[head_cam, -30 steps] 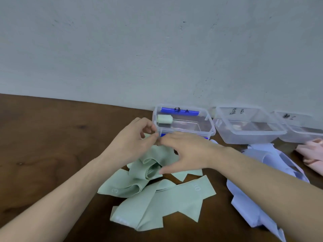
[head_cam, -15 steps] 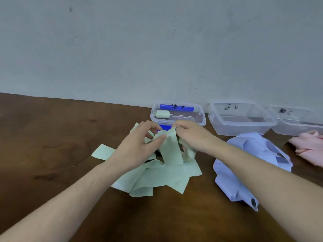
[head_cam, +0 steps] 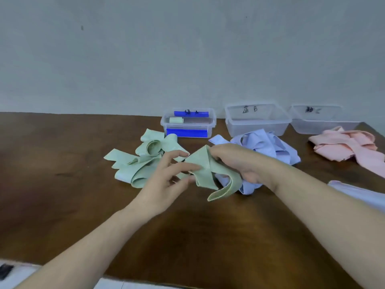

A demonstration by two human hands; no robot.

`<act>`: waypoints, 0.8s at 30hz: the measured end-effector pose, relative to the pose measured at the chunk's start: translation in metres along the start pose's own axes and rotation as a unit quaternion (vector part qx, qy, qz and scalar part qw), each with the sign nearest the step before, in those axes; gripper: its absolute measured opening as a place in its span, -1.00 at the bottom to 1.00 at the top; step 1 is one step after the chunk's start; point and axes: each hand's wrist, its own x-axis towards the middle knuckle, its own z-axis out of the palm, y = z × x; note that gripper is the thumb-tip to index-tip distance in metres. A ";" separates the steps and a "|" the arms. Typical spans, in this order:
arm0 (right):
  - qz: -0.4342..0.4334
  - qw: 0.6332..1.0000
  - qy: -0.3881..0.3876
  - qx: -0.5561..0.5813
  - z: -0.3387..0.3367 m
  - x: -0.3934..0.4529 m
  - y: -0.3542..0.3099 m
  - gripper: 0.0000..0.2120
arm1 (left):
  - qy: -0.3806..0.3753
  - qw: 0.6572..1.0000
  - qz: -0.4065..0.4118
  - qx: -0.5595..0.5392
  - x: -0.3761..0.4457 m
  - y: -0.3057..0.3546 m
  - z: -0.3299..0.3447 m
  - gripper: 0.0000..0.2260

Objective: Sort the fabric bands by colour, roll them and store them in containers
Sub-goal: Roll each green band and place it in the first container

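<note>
A green fabric band point(head_cam: 205, 170) hangs lifted above the table between my hands. My right hand point(head_cam: 239, 163) grips its upper fold, and my left hand point(head_cam: 166, 182) pinches its left edge with thumb and fingers. The pile of green bands point(head_cam: 137, 161) lies on the table behind my left hand. A lilac-blue pile point(head_cam: 268, 144) sits behind my right hand, and a pink pile point(head_cam: 348, 147) lies at far right. The clear container with blue clips point(head_cam: 188, 123) holds one rolled green band point(head_cam: 176, 120).
Two more clear containers stand against the wall: one marked B point(head_cam: 257, 118) and one at far right point(head_cam: 320, 119). The brown table point(head_cam: 52, 163) ends near the bottom of the view. A lilac band end point(head_cam: 358, 192) lies by my right forearm.
Both hands have pulled one green band out of the pile, lifting it toward me and to the right. The view has shifted back, showing more table and all three piles.
</note>
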 end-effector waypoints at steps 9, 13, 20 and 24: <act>0.009 0.990 -0.103 -0.097 0.027 -0.028 0.048 -0.66 | 0.188 0.922 -0.251 -0.227 -0.003 0.036 0.014 -0.85; 0.014 0.990 -0.109 -0.083 0.032 -0.028 0.067 -0.84 | 0.185 0.914 -0.290 -0.215 0.004 0.027 0.018 -0.91; 0.007 0.979 -0.042 -0.198 0.033 -0.020 0.083 -0.80 | 0.128 0.926 -0.327 -0.142 0.037 -0.002 0.029 -0.87; 0.024 0.959 -0.041 -0.281 0.040 -0.020 0.080 -0.77 | 0.102 0.921 -0.358 -0.118 0.048 -0.011 0.035 -0.89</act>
